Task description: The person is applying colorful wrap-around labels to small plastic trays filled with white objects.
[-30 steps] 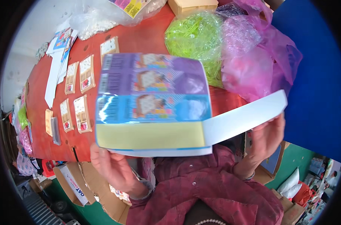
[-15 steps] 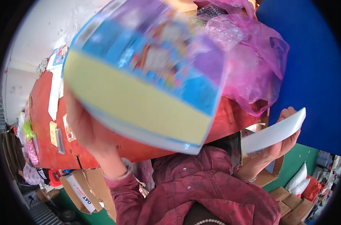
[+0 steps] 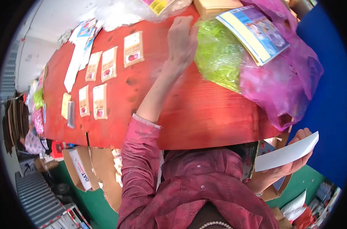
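Observation:
My left hand (image 3: 182,40) is stretched out over the red table (image 3: 196,110), fingers apart and empty, next to a green plastic bag (image 3: 218,57). A blue and purple printed book with a yellow edge (image 3: 255,32) lies on top of the pink plastic bag (image 3: 284,82) at the far right. My right hand (image 3: 297,160) is low at the right, off the table's edge, and holds a white card (image 3: 287,152).
Several small brown card packets (image 3: 103,68) lie in rows on the left half of the table. White papers (image 3: 77,57) and clear bags (image 3: 143,9) sit at the far edge. Cardboard boxes (image 3: 93,168) stand under the table. A blue wall (image 3: 326,95) is on the right.
My left hand carried the book up and away from me, set it on the pink bag and let go. My right hand kept the white card and dropped lower.

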### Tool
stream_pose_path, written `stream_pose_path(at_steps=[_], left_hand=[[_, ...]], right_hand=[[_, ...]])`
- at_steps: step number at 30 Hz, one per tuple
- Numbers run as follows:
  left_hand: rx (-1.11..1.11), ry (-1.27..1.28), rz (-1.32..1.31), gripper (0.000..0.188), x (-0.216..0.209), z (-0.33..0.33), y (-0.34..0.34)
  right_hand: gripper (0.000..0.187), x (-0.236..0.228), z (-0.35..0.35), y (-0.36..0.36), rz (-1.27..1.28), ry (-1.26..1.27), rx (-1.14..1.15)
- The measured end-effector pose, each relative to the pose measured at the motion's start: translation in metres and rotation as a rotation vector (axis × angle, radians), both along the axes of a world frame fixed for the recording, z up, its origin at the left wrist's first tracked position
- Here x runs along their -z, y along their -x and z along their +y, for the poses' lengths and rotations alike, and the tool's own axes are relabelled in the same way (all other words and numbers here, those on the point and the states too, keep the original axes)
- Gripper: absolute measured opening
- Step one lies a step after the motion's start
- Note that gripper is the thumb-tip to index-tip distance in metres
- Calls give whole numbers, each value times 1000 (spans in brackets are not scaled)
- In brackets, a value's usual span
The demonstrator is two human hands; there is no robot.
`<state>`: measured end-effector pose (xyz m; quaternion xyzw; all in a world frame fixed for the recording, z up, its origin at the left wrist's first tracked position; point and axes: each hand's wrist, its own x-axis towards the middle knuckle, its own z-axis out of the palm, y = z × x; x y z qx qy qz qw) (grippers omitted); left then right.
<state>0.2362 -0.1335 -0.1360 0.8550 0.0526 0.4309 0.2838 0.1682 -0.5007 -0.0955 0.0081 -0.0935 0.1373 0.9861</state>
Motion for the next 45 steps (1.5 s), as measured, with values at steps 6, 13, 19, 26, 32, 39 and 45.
stream_pose_path(at_steps=[6, 13, 19, 26, 32, 39, 45], left_hand=[[-482, -439, 194, 29, 38, 107, 61], [-587, -240, 776, 51, 73, 135, 92], [-412, -300, 723, 57, 69, 41, 119], [-197, -136, 789, 64, 42, -88, 188], [-99, 55, 651, 55, 25, -114, 201], [416, 668, 381, 57, -41, -106, 215], [628, 1017, 253, 85, -27, -132, 218]], right_hand=[[20, 7, 24, -12, 38, -4, -112], [22, 2, 52, -7, 42, -12, -265], [25, 1, 54, -5, 26, 1, -294], [8, 2, 61, 2, 93, 141, -301], [12, -1, 62, 4, 155, 340, -210], [14, -20, 90, 19, -266, 995, 28], [13, -18, 127, 47, -615, 1290, -22]])
